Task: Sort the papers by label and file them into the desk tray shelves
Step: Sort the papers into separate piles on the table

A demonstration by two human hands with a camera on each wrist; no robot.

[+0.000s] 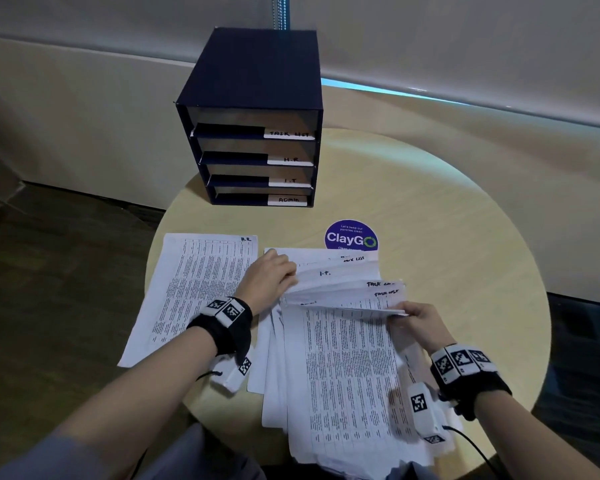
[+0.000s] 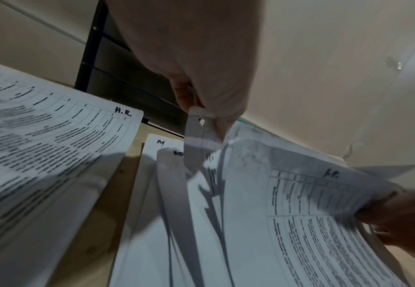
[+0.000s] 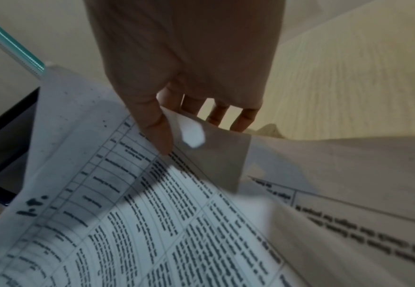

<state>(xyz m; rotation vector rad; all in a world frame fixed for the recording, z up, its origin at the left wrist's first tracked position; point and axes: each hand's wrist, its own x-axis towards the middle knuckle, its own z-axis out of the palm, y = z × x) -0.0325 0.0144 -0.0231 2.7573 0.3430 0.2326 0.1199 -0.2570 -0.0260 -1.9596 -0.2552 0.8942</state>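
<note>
A loose pile of printed papers (image 1: 347, 368) lies on the round table's near side. Its upper sheets (image 1: 347, 289) are lifted and fanned; labels "I.T." and "TASK LIST" show on their corners. My left hand (image 1: 274, 277) pinches the fanned sheets' left edge (image 2: 201, 128). My right hand (image 1: 418, 318) pinches their right corner (image 3: 194, 134), thumb on top. One sheet marked "H.R." (image 1: 194, 289) lies flat to the left, also seen as the H.R. sheet (image 2: 54, 136) in the left wrist view. The dark blue desk tray (image 1: 253, 109) stands at the table's far side, shelves labelled TASK LIST, H.R., I.T., ADMIN.
A round purple "ClayGo" sticker (image 1: 351, 236) sits on the pale wood table (image 1: 464, 237) between tray and papers. Bare tabletop extends to the right. The table's left edge drops to dark floor (image 1: 56, 271). A beige wall and window blind run behind the tray.
</note>
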